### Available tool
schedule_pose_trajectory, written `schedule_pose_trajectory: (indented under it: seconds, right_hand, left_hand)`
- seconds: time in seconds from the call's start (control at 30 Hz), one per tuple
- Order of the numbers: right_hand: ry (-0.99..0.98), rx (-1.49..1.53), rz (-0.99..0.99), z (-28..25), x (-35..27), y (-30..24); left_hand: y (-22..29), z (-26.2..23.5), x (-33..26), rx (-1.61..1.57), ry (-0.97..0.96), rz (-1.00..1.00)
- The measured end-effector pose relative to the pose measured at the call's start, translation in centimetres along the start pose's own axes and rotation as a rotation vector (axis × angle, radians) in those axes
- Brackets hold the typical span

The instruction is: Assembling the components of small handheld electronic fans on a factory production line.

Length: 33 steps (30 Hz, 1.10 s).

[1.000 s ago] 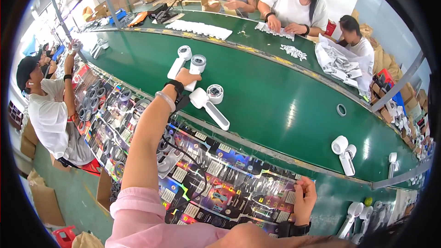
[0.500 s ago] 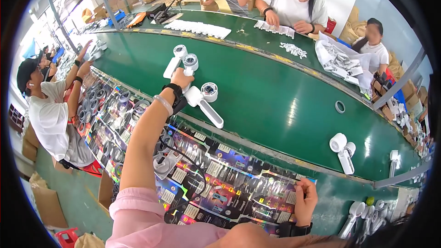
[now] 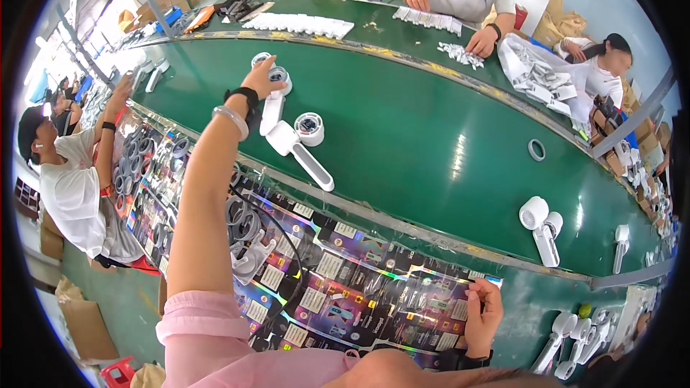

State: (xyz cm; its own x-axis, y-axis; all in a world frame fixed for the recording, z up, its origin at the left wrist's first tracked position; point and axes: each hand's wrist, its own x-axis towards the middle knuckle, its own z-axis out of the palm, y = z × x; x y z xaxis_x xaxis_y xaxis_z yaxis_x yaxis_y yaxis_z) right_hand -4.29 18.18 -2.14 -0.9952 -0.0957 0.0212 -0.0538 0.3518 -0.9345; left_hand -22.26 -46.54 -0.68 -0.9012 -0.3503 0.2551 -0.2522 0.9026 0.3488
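A: The person's left hand (image 3: pixel 262 77) is stretched far out over the green conveyor belt (image 3: pixel 431 144), fingers curled onto a white handheld fan (image 3: pixel 273 97) lying there. Why so far out?

B: Probably because the fans ride the middle of the belt, well away from the person's edge of it, so the arm must reach across. Whether the fingers have closed on the fan or only rest on its round head cannot be told; they hide the contact.

A: And which way does that fan lie?

B: Flat on the belt, its long axis running from the round head under the fingers, on the far side, to the handle, which points back toward the person.

A: The second fan (image 3: pixel 302 145)?

B: Just beside the first, nearer the person's edge of the belt. Its head is at the far end too, with the handle slanting toward the person and to the right.

A: The right hand (image 3: pixel 483 315)?

B: On the near side of the belt, with thumb and fingers pinching the edge of a glossy packaging sheet (image 3: pixel 402 302). It seems to be steadying the stack while the other arm reaches.
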Motion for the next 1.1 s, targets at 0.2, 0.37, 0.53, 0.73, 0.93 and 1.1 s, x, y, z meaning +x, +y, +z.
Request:
schedule_pose_trajectory:
  seconds: [0.2, 0.37, 0.53, 0.73, 0.93, 1.1]
  right_hand:
    - [0.020, 0.044, 0.048, 0.1, 0.2, -0.7]
    - [0.024, 0.048, 0.058, -0.1, 0.2, 0.1]
    - [0.034, 0.050, 0.079, 0.1, 0.1, 0.3]
    - [0.034, 0.041, 0.028, -0.1, 0.1, 0.4]
    - [0.065, 0.049, 0.063, 0.0, 0.3, -0.1]
    - [0.035, 0.010, 0.064, 0.0, 0.4, -0.1]
  left_hand:
    - [1.6, -0.8, 1.8, 0.147, -0.183, 0.030]
    - [1.1, -1.6, 2.7, 0.141, -0.296, -0.016]
    - [1.4, -2.5, 3.8, 0.227, -0.381, -0.032]
    - [1.2, -2.3, 4.0, 0.277, -0.404, -0.010]
    - [1.3, -2.6, 3.9, 0.350, -0.357, 0.007]
    - [1.1, -3.2, 3.5, 0.187, -0.401, -0.129]
